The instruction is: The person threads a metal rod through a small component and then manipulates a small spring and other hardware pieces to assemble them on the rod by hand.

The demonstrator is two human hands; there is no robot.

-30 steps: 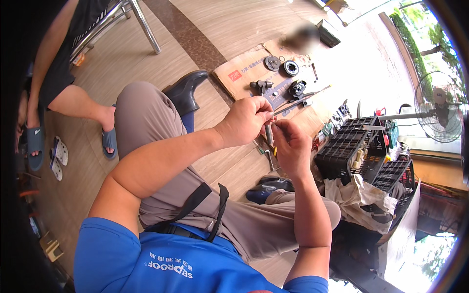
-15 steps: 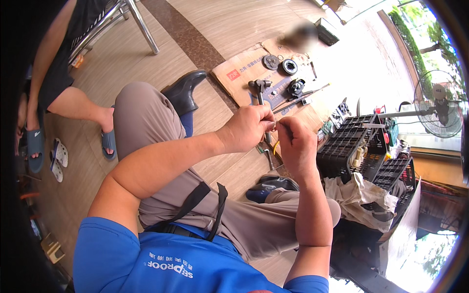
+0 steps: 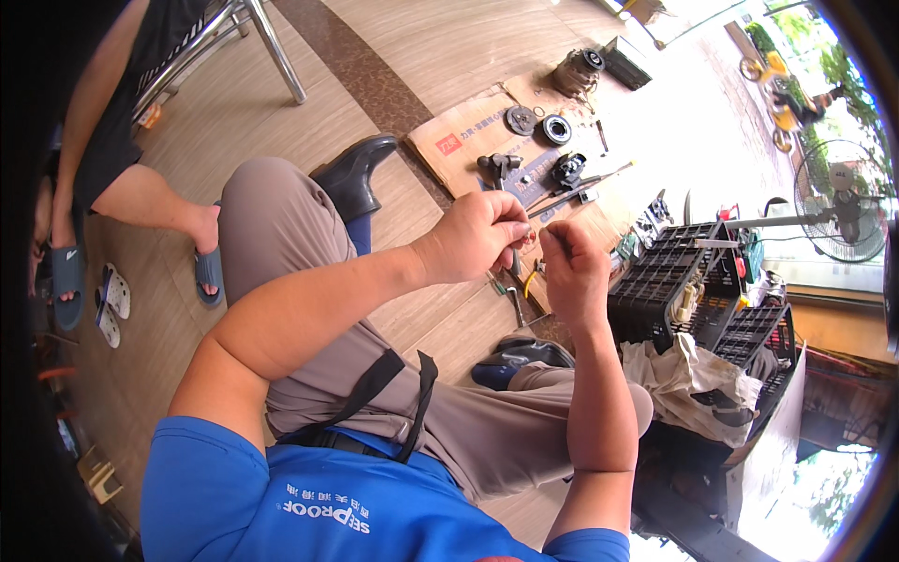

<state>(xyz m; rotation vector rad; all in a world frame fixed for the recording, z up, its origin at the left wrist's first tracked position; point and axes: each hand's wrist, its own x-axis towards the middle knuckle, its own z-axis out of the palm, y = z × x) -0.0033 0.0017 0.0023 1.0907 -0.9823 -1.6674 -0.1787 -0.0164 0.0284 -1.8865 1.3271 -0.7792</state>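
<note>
Head view, entry by area. Hands: your left hand (image 3: 473,236) is pinching a small part (image 3: 529,238) between thumb and fingers; the grip is hiding most of it, so its shape cannot be told. Your right hand (image 3: 573,272) is curling just beside, thumb and forefinger drawn together; whether it is gripping anything, you cannot tell from here. A narrow gap is running between the hands, the part sitting at its left side.

Cardboard (image 3: 448,161): lying past your hands, its left edge coming close to the toe of your left boot (image 3: 361,183). On it, a disc (image 3: 521,120) and a ring (image 3: 556,129) are lying side by side; a black block (image 3: 568,170) and a rod (image 3: 567,199) are resting nearer; a T-bar (image 3: 501,167) is passing behind your left hand. A round unit (image 3: 576,75) is standing at the far end, near a dark box (image 3: 626,64).

Right limit: crates (image 3: 655,276) are bounding your right hand's side, a cloth (image 3: 688,379) draping their near end.

Left room: floor (image 3: 272,131) is stretching between a metal stool (image 3: 272,51) and your left boot; another person's sandal (image 3: 208,272) is resting close beside your left knee (image 3: 267,187).
</note>
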